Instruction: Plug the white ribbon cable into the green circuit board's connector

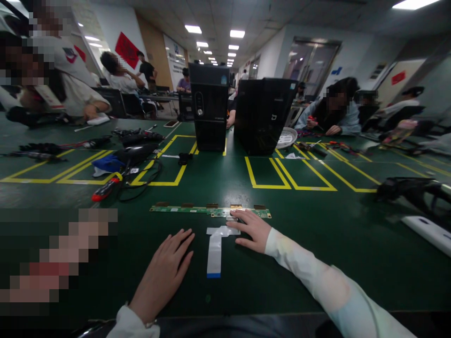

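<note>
A long, narrow green circuit board [183, 210] lies crosswise on the green table in front of me. A white flat ribbon cable [214, 253] with a blue end runs from near the board toward me, folded near its upper end. My right hand [252, 230] reaches over the cable's upper end and the board, fingers spread, fingertips at the board's connector area; whether they press on it I cannot tell. To the left of the cable, my left hand [169, 263] rests palm down on the table with its fingers stretched out, holding nothing.
Two black computer towers [210, 108] stand at the back. On the left lie a red-and-black screwdriver [106, 188], cables and a blue item [107, 163]. Yellow tape outlines mark the table. A black object [412, 195] and a white panel [428, 234] are at right. Other people sit around.
</note>
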A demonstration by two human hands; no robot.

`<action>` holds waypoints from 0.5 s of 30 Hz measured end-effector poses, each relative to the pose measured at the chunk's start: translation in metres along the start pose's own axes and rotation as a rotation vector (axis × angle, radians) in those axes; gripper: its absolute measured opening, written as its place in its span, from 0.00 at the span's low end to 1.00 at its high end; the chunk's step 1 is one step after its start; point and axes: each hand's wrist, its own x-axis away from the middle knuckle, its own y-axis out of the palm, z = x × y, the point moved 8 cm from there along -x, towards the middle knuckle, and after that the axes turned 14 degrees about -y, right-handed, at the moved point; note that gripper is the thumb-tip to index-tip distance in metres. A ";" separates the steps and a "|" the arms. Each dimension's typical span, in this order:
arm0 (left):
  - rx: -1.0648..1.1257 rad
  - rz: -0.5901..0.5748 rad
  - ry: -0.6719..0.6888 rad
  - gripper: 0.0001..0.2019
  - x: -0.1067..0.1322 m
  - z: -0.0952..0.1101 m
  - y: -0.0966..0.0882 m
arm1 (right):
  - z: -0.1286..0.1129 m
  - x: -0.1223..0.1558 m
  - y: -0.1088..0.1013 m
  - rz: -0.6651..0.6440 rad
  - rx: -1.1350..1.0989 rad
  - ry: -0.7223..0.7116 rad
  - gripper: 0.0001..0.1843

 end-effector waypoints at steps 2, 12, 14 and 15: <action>-0.003 0.001 0.002 0.21 0.000 0.001 -0.001 | 0.000 0.004 -0.001 -0.005 0.001 0.003 0.29; 0.012 0.024 0.010 0.21 0.001 0.003 -0.002 | 0.004 0.093 -0.008 0.013 0.078 0.161 0.29; 0.014 0.025 0.008 0.21 0.001 0.002 -0.001 | 0.005 0.122 -0.013 0.032 0.104 0.230 0.28; 0.013 0.021 0.007 0.21 0.001 0.001 0.000 | 0.006 0.135 -0.016 0.044 0.119 0.263 0.28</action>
